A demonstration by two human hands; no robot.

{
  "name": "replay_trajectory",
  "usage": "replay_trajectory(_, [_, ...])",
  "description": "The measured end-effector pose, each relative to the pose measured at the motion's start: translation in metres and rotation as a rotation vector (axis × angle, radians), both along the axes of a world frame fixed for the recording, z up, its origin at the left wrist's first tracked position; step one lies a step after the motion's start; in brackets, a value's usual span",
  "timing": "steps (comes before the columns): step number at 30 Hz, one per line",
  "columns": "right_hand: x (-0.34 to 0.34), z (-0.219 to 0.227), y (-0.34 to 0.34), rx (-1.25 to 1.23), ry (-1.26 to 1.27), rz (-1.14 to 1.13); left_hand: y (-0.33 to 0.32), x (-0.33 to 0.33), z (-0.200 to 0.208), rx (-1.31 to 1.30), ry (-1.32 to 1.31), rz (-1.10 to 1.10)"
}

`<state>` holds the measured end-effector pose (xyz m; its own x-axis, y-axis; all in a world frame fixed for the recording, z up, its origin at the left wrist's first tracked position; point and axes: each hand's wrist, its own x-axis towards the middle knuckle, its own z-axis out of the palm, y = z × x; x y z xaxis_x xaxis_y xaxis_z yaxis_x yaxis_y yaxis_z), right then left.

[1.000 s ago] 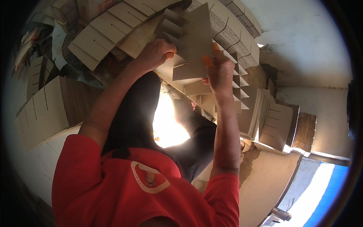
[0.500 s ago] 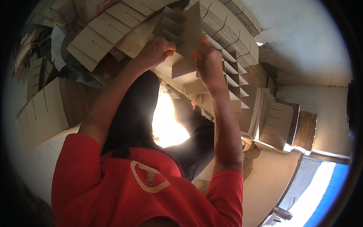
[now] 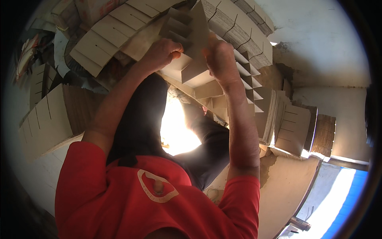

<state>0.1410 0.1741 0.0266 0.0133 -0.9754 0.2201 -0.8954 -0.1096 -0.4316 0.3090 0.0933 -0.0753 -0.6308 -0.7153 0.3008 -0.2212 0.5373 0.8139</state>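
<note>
A cardboard divider grid (image 3: 186,67) of crossed, slotted strips stands in front of me, its cells partly hidden by my hands. A taller cardboard strip (image 3: 197,30) rises upright from it. Curled at the grid's left side, my left hand (image 3: 162,52) has its orange-covered fingertips closed at the edge of a strip. My right hand (image 3: 222,59) grips the tall strip along its right edge, and its fingertips also carry orange covers. More crossed strips show to the right of that wrist.
Slotted cardboard sheets (image 3: 109,34) lie fanned at the back left. Tall stacks (image 3: 234,26) fill the back right. Other stacks stand at the left (image 3: 49,113) and right (image 3: 292,129). Bright light falls between my knees.
My right hand and forearm have shifted slightly to the right. The tall strip has tipped a little to the left. My left hand has barely moved.
</note>
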Motion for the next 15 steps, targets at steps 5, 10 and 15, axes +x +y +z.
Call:
replay_trajectory(5, [0.002, -0.066, 0.012, -0.009, 0.25, 0.04, 0.0, 0.0, -0.002, -0.066, 0.015, 0.01])
replay_trajectory(10, [0.006, -0.041, 0.022, 0.117, 0.225, -0.002, 0.007, 0.006, 0.005, -0.216, -0.05, 0.052])
replay_trajectory(15, [-0.072, -0.034, 0.018, -0.366, 0.459, -0.473, 0.018, 0.004, 0.027, -0.469, -0.069, -0.004])
